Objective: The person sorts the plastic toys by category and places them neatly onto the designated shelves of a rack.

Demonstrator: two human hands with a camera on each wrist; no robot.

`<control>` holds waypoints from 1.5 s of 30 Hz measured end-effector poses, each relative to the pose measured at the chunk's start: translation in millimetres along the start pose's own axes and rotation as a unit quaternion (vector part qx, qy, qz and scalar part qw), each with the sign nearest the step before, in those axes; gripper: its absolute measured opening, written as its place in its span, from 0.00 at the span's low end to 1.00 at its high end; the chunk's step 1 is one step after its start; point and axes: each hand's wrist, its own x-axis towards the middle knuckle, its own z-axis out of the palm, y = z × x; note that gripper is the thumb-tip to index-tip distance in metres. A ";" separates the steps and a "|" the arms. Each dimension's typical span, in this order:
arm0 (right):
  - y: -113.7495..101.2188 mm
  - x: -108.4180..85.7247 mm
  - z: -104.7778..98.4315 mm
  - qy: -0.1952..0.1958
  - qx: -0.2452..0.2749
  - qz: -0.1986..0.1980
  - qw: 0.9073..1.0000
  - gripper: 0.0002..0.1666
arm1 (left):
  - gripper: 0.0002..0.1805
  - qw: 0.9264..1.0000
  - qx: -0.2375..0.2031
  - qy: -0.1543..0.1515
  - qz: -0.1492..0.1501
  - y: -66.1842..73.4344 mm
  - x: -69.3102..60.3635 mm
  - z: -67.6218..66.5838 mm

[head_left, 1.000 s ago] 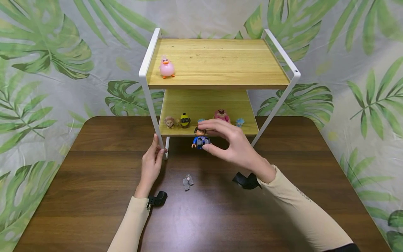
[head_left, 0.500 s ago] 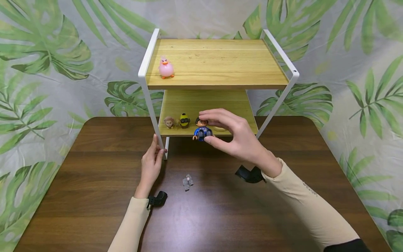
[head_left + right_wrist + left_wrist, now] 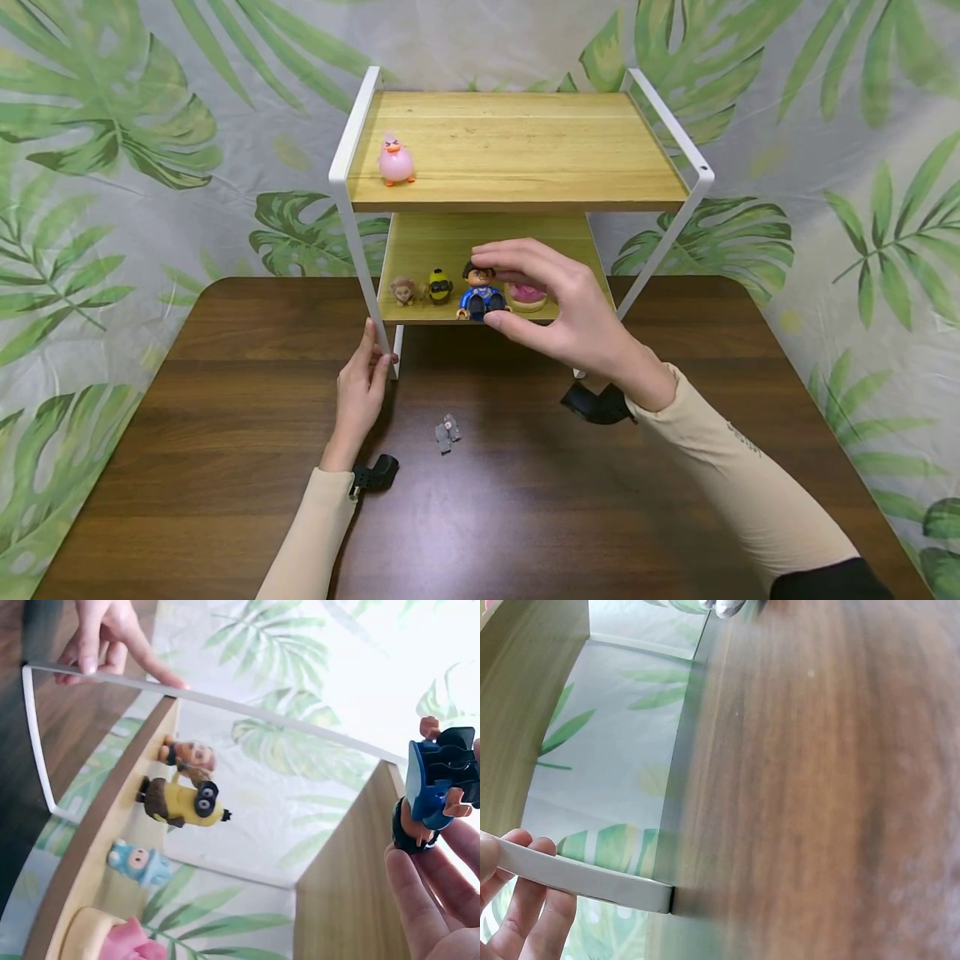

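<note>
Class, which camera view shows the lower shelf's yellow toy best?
The right wrist view: the yellow toy is larger there, its goggles clear. The head view shows it small; the left wrist view misses it.

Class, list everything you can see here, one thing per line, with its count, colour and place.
Table: one, brown, under the rack
Rack: one, white frame, light-wood top shelf and lower shelf, on the table
Backdrop: one, pale with green leaves, behind the table
Duck toy: one, pink, top shelf, left
Tan toy: one, tan, lower shelf, left end
Yellow toy: one, yellow and black, beside the tan toy
Small toy: one, light blue, lower shelf
Pink toy: one, pink, lower shelf, partly hidden
Grey item: one, grey, on the table
Figure: one, blue, in the right hand
Wrist bands: two, black, one per wrist
Sleeves: two, cream, on the arms
Left hand: one, bare, at the rack
Right hand: one, bare, holding the figure
</note>
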 end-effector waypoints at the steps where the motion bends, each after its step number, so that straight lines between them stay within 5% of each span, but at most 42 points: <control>1: -0.3 1.4 -0.6 0.001 -0.001 -0.005 1.000 0.30 | 0.50 1.000 0.000 -0.001 -0.001 0.3 0.1 -0.1; 16: -7.6 19.3 -9.3 0.007 0.020 -0.036 0.999 0.30 | 0.50 1.000 0.006 0.002 -0.003 0.7 -0.4 0.2; 24: -9.3 24.4 -13.7 0.015 0.011 -0.041 0.999 0.31 | 0.40 1.000 0.005 0.007 0.002 -0.3 -0.7 0.2; 32: -9.8 30.5 -16.2 0.020 0.013 -0.052 0.998 0.30 | 0.50 1.000 0.006 -0.001 -0.007 -1.6 -1.8 0.4; 45: -11.1 43.7 -19.5 0.032 0.047 -0.054 0.997 0.29 | 0.49 1.000 0.000 0.000 0.000 -0.5 -0.9 -0.4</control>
